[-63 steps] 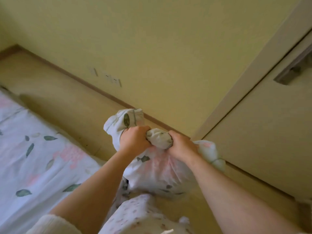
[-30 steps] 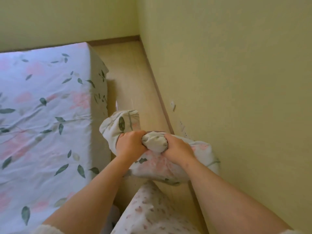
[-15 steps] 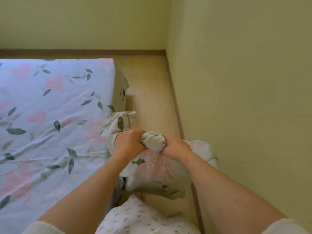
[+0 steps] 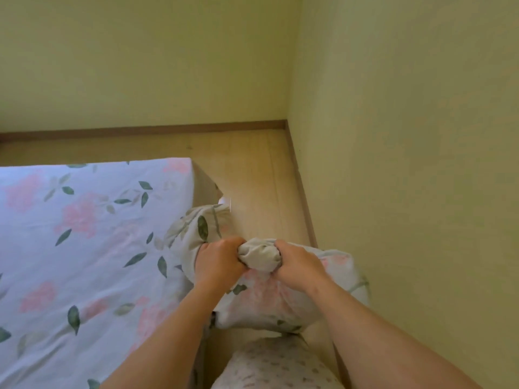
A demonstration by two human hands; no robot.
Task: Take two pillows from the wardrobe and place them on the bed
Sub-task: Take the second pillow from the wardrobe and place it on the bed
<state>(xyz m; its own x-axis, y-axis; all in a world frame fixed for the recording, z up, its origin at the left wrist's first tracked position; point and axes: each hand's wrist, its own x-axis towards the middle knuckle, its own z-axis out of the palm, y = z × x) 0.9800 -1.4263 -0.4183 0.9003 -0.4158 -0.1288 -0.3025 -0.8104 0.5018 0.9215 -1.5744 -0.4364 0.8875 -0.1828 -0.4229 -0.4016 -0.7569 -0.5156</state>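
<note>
- Nearest the camera, at the bottom edge, sits a rounded patch of pale speckled fabric (image 4: 269, 366), the person's clothing, between the two bare forearms.
- The left hand (image 4: 217, 262) is closed into a fist around a bunched fold of the pillow (image 4: 269, 301), knuckles up, fingers fully curled into the cloth.
- The right hand (image 4: 297, 265) is clenched the same way just beside it, gripping the other side of that same grey-white bunch; the two fists nearly touch.
- The pillow hangs below both hands, clear of the floor, its cover printed with pink flowers and dark green leaves. One corner sticks up to the left of the left hand, overlapping the bed's edge in the view; whether it touches the bed cannot be told.
- Only one pillow can be made out in the hands.
- The bed (image 4: 84, 248) fills the left side, covered with a sheet in a matching pink flower and green leaf print, its far corner just beyond the pillow.
- A strip of light wooden floor (image 4: 252, 169) runs between bed and wall.
- A brown skirting board (image 4: 168, 129) lines the base of the yellow-green walls (image 4: 407, 136), which meet in a corner farthest off.
</note>
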